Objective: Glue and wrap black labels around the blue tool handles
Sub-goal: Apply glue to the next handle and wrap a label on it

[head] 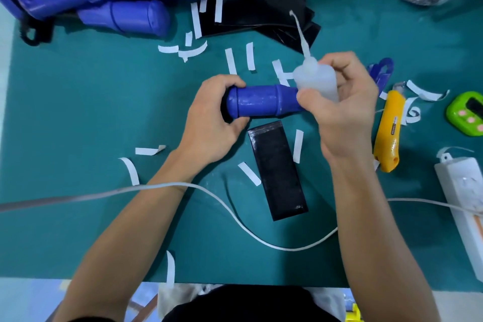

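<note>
Above the middle of the green desk (78,112), the left hand (209,123) wraps its fingers around the end of the blue handle (261,99), whose long axis runs left to right. At its other end the right hand (345,112) pinches a soft glue bottle (316,81) with the nozzle pointing up and away from the handle. The black label (277,170) lies flat on the desk just below the handle, nearer to the right hand, so the nozzle probably must tip down next.
</note>
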